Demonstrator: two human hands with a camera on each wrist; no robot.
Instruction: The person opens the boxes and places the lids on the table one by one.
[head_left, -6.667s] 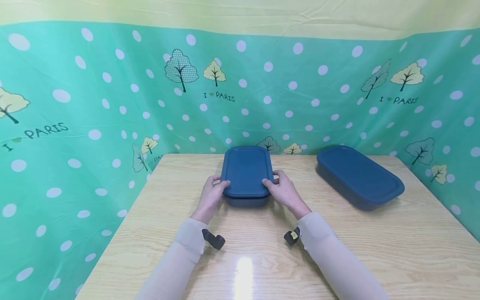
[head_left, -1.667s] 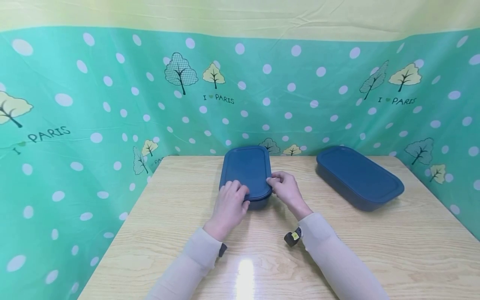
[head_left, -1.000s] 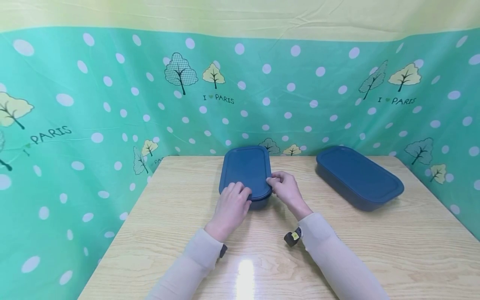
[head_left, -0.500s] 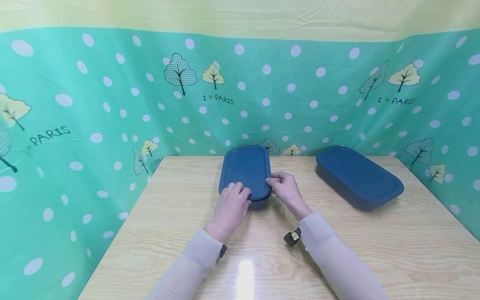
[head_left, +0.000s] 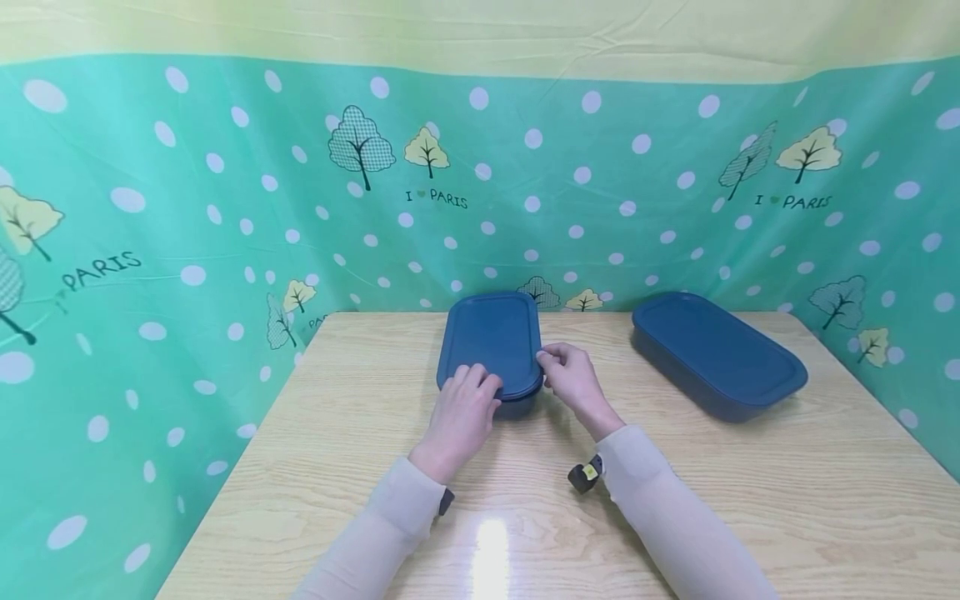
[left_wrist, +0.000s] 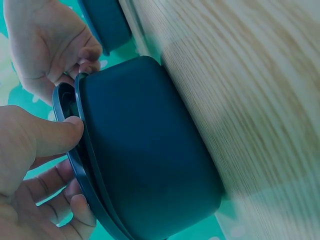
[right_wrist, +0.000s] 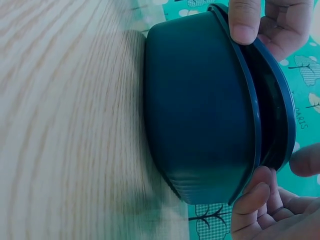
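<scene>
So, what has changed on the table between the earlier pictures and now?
The left hand moved from the left edge of the near container onto its lid at the near corner, fingers on top. The right hand stayed at the lid's right edge, which now stands lifted off the rim. The second container and the table stayed as they were.

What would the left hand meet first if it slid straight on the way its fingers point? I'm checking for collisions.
Probably nothing new: the left hand already rests on the lid of the near container; beyond lies the curtain.
</scene>
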